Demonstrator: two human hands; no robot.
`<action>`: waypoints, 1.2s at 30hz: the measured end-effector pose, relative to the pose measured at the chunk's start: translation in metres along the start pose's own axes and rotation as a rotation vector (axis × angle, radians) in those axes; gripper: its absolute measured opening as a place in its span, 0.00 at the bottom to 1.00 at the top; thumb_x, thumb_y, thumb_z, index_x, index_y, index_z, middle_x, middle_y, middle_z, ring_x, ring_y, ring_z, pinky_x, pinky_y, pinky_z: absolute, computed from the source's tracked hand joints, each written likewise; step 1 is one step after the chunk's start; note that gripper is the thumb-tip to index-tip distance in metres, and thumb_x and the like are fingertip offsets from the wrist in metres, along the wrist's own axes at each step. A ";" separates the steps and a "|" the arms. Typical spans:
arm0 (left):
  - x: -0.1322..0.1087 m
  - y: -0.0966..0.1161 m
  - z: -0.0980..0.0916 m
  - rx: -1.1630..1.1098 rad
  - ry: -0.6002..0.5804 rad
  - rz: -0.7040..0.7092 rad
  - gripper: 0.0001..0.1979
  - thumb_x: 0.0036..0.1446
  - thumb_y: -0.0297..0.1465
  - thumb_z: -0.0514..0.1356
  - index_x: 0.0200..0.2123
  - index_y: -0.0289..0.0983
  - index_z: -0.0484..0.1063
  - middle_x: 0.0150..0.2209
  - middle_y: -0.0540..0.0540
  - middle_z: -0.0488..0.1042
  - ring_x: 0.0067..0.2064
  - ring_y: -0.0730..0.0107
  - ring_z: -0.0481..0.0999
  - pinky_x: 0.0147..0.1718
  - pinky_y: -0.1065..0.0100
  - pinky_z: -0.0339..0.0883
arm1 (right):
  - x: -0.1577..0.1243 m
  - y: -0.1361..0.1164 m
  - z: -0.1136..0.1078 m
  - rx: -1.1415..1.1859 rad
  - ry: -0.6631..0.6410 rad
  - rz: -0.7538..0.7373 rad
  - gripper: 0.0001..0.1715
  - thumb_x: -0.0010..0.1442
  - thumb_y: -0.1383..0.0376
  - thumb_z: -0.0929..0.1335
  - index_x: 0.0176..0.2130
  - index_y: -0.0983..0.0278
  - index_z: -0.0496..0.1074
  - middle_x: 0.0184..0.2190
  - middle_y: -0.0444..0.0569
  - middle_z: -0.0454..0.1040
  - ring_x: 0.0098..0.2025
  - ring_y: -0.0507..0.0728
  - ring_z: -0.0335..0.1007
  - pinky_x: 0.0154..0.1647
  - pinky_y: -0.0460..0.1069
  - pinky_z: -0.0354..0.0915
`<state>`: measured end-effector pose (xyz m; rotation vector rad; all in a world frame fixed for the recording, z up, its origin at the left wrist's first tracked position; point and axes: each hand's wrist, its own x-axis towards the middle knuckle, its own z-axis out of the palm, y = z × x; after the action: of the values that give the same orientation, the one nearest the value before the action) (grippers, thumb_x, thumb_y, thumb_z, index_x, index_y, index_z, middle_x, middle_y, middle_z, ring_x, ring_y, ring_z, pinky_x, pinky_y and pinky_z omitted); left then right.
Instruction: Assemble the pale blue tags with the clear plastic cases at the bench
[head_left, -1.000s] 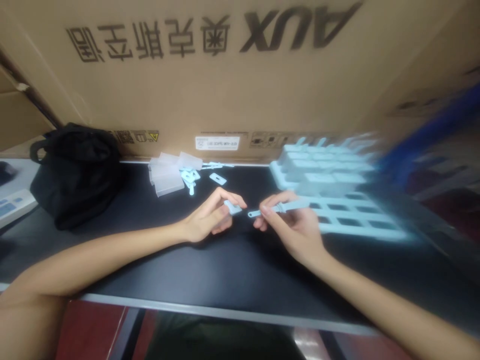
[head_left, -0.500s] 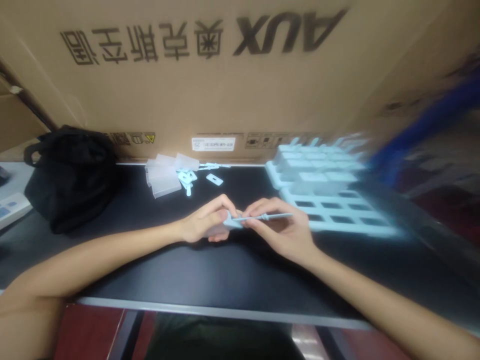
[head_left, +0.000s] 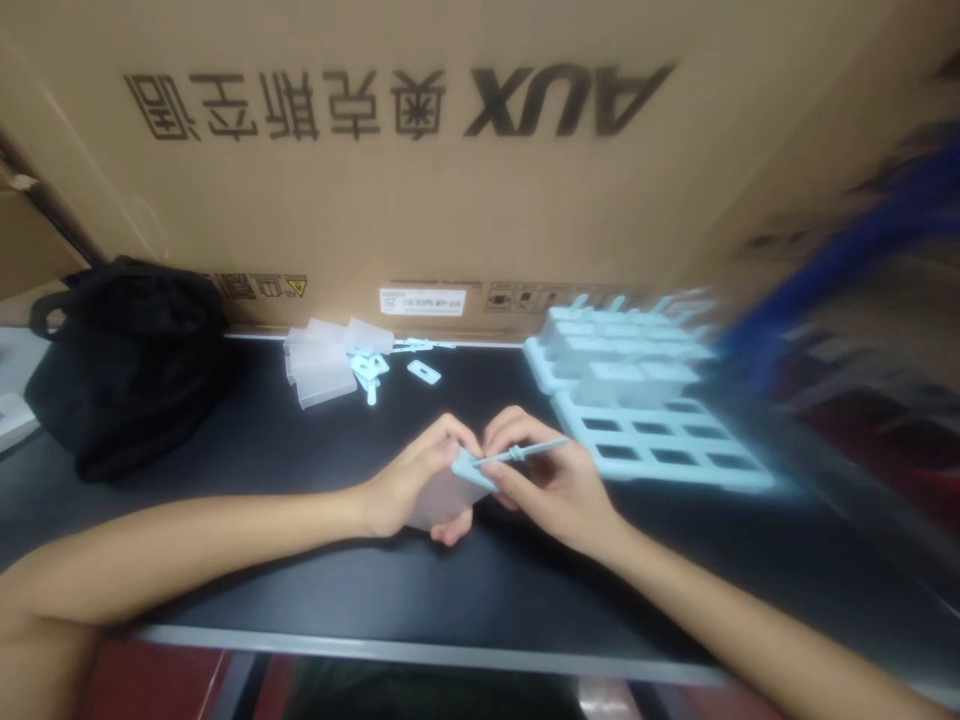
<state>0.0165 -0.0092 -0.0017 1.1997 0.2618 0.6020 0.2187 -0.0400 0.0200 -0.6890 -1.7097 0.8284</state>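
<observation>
Stick (head_left: 541, 447) pinched by right hand (head_left: 559, 490), box (head_left: 439, 498) gripped by left hand (head_left: 405, 480), left of rack (head_left: 637, 443) — likely insertion, calling for straight alignment.

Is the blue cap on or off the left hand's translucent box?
On: the blue cap sits across the end of the translucent box.

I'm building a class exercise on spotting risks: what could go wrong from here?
The thin blue stick might slip or bend, since the right hand pinches it by fingertips close to the light-blue cap.

The translucent case could twist or flex: only the left hand supports it, above the table.

A stray sweep could scatter the loose slotted plate lying beyond the hands.
</observation>
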 end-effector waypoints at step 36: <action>-0.002 -0.008 -0.005 0.268 0.181 0.133 0.30 0.61 0.45 0.66 0.61 0.41 0.61 0.50 0.45 0.70 0.48 0.63 0.73 0.52 0.59 0.68 | -0.021 0.014 0.032 -0.664 -0.184 -0.123 0.56 0.66 0.56 0.71 0.76 0.60 0.37 0.66 0.67 0.55 0.69 0.72 0.59 0.65 0.70 0.68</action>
<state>0.0144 -0.0084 -0.0115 1.4305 0.4285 0.8116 0.1942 -0.0542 -0.0093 -0.9521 -2.1927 0.2248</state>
